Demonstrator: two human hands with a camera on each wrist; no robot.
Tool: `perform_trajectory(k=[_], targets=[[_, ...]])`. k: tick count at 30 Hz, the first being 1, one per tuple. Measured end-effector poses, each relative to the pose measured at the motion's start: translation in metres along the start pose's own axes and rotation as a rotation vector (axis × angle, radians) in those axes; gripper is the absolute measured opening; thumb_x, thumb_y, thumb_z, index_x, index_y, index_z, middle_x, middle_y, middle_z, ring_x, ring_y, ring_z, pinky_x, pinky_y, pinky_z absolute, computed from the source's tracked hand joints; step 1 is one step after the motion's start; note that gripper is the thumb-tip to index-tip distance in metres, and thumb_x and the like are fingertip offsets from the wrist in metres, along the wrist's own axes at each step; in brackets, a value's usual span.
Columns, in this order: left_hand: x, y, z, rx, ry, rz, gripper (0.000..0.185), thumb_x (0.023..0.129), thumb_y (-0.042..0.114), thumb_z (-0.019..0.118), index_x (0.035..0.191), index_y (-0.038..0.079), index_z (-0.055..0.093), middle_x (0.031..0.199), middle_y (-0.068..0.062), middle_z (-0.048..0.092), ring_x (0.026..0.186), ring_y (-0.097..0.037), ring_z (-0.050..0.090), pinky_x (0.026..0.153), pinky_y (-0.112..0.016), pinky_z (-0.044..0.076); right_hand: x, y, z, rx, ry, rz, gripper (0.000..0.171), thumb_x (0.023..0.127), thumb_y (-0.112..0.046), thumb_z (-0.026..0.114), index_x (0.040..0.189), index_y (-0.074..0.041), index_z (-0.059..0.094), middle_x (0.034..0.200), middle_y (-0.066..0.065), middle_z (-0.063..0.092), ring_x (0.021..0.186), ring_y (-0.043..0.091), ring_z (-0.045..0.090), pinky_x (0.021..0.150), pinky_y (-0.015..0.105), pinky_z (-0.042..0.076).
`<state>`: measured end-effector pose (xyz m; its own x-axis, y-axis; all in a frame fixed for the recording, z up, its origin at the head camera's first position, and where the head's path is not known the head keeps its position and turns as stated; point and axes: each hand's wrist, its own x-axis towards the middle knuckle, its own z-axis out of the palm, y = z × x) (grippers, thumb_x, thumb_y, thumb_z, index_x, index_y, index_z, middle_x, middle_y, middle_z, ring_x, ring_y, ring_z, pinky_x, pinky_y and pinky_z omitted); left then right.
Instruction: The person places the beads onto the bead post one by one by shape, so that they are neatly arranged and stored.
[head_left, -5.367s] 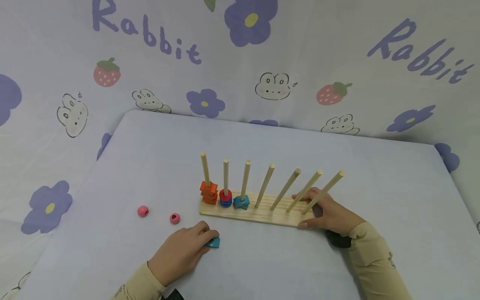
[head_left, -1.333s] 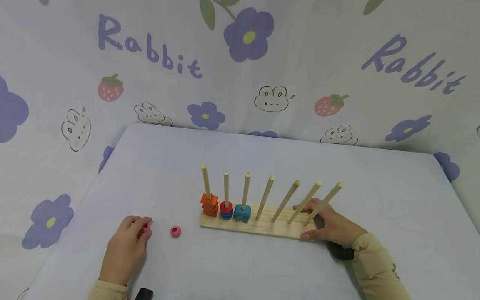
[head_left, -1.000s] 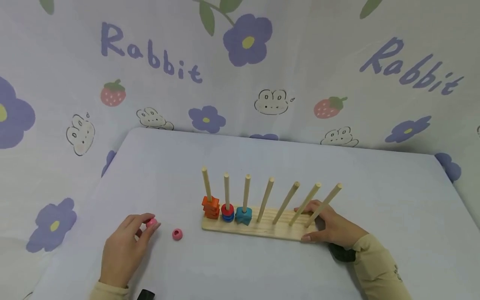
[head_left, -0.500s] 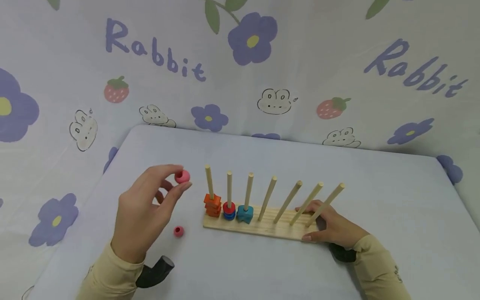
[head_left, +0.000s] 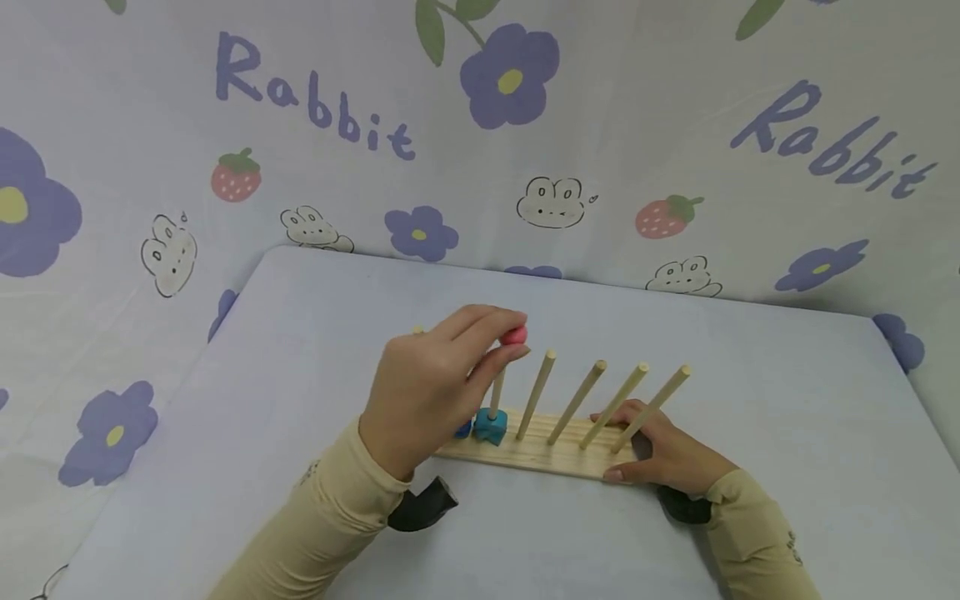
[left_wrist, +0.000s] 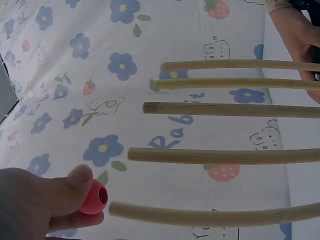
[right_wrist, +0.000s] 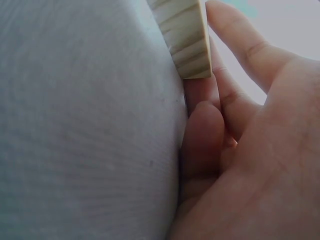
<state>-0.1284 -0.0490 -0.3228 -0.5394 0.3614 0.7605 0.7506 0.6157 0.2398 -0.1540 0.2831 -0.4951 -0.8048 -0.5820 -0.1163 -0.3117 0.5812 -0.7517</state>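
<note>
While the left hand (head_left: 427, 392) pinches a small pink round wooden bead (head_left: 513, 336) between thumb and fingertips, just above the wooden pegs (head_left: 536, 395), the right hand (head_left: 663, 450) grips the right end of the long pale wooden base board (head_left: 525, 450), fingers curled on it, near the table's (head_left: 787, 400) middle

Pale unvarnished wooden base (head_left: 540, 454) and pegs (left_wrist: 225, 156) with visible grain; pink bead (left_wrist: 93, 198) smooth, painted, slightly glossy; tabletop (head_left: 750, 375) under matt lavender cloth; backdrop (head_left: 675, 125) printed fabric.
</note>
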Motion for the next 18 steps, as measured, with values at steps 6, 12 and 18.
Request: perform_trajectory(k=[6,12,18], targets=[[0.005,0.01,0.018,0.089,-0.039,0.098,0.016,0.093,0.022,0.064,0.1,0.009,0.069,0.093,0.001,0.07,0.061,-0.005,0.066,0.047,-0.016,0.045,0.001,-0.002,0.0,0.016,0.007,0.012,0.064,0.075,-0.039,0.08,0.132,-0.028,0.052,0.13,-0.002,0.045,0.127,0.029,0.029,0.102,0.062,0.019],[0.004,0.015,0.027,0.206,-0.053,0.146,0.015,0.095,0.024,0.061,0.1,0.012,0.069,0.093,0.005,0.069,0.05,-0.004,0.06,0.042,-0.015,0.041,0.001,-0.002,0.0,0.026,0.002,0.003,0.064,0.076,-0.037,0.08,0.132,-0.029,0.052,0.128,-0.003,0.045,0.127,0.027,0.029,0.102,0.062,0.018],[-0.009,0.017,0.034,0.282,-0.165,0.14,0.01,0.093,0.014,0.062,0.101,0.019,0.067,0.092,0.004,0.067,0.044,-0.007,0.053,0.037,-0.018,0.035,0.001,0.0,0.001,0.016,0.001,-0.003,0.063,0.076,-0.038,0.079,0.132,-0.03,0.052,0.127,-0.004,0.044,0.127,0.027,0.028,0.102,0.062,0.018]])
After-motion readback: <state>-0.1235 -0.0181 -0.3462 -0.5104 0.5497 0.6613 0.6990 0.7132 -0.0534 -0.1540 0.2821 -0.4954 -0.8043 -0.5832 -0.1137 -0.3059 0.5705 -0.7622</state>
